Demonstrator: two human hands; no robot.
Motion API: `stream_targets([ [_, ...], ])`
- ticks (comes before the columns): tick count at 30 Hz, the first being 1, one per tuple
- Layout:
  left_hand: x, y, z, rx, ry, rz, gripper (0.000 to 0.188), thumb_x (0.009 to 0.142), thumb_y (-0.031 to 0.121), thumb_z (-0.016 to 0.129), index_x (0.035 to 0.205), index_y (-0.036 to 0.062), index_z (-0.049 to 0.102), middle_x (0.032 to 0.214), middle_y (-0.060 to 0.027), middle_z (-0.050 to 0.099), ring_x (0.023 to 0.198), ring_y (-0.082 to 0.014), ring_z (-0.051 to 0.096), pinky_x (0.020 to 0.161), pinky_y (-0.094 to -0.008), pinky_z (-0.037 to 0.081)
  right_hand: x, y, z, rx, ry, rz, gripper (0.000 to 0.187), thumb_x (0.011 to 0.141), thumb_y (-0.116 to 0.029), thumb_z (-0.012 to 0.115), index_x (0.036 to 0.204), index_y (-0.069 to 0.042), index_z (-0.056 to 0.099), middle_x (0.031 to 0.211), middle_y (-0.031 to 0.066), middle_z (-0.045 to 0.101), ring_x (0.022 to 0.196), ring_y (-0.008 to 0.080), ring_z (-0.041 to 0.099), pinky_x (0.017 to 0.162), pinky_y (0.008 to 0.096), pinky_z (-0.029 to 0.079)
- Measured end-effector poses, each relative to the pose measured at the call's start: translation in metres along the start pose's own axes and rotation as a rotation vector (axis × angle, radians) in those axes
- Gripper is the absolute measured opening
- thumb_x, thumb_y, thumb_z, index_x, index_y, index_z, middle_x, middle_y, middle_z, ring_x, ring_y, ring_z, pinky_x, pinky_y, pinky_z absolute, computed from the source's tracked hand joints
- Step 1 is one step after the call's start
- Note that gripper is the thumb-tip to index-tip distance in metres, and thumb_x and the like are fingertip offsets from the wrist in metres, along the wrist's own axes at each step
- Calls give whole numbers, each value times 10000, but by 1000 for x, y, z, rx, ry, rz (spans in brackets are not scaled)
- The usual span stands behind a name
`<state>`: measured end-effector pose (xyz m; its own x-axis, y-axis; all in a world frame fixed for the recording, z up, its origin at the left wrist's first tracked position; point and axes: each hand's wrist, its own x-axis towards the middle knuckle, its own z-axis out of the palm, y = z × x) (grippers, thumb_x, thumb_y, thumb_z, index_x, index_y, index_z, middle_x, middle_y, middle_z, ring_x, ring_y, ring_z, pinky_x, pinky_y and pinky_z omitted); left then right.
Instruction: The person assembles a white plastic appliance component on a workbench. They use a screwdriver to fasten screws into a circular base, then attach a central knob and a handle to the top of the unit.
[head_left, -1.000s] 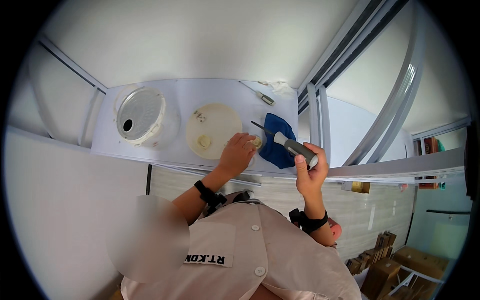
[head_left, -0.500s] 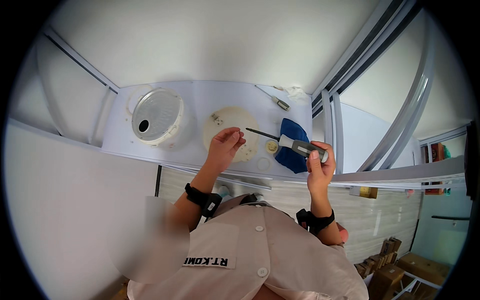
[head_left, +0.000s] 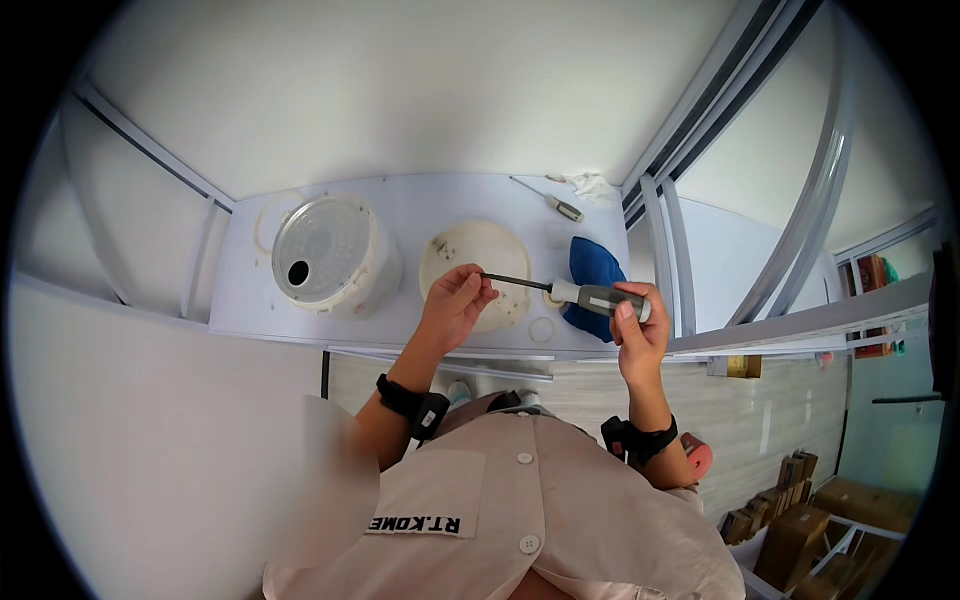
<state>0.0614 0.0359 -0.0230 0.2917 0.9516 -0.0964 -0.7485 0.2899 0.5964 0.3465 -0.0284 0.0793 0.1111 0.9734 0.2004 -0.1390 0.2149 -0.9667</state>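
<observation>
Pale lilac counter [head_left: 420,205] in a white-walled corner, glass panels with metal frames on the right. Right hand [head_left: 636,330] is clamped on a grey-handled screwdriver [head_left: 575,294] over the counter's front edge; left hand [head_left: 455,305] pinches its thin metal tip. Round cream disc [head_left: 480,255] below (smooth plastic), white bucket [head_left: 325,255] left, blue cloth [head_left: 592,270] right.

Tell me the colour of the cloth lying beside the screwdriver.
Blue. The cloth shows best in the head view, behind the screwdriver held in the right hand.

White walls [head_left: 400,90], pale table [head_left: 420,205] in the corner, grey metal frame bars [head_left: 690,150], wood-look floor [head_left: 560,390], brown boxes [head_left: 810,515] at the lower right
</observation>
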Motion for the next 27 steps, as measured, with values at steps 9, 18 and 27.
stream_targets([
  [9, 1, 10, -10, 69, -64, -13, 113, 1087, 111, 591, 1136, 58, 677, 955, -49, 724, 878, -164, 694, 964, -401, 580, -14, -6, 12, -92, -9, -27, 279, 1024, -194, 715, 1214, -13, 619, 979, 12, 650, 843, 63, 529, 756, 227, 430],
  [18, 3, 7, -14, 39, -104, -60, 112, 1089, 120, 589, 1133, 64, 675, 950, -45, 730, 873, -167, 695, 972, -400, 574, -22, -12, 16, -171, 36, -8, 270, 1020, -182, 714, 1212, -15, 623, 1002, 17, 655, 857, 68, 537, 757, 227, 443],
  [27, 7, 3, -16, 73, -167, -113, 118, 1098, 144, 579, 1140, 65, 656, 949, -38, 720, 893, -161, 692, 979, -398, 567, -24, -26, 12, -234, 0, -37, 260, 994, -134, 713, 1220, -39, 625, 1013, 5, 636, 844, 65, 517, 729, 229, 426],
])
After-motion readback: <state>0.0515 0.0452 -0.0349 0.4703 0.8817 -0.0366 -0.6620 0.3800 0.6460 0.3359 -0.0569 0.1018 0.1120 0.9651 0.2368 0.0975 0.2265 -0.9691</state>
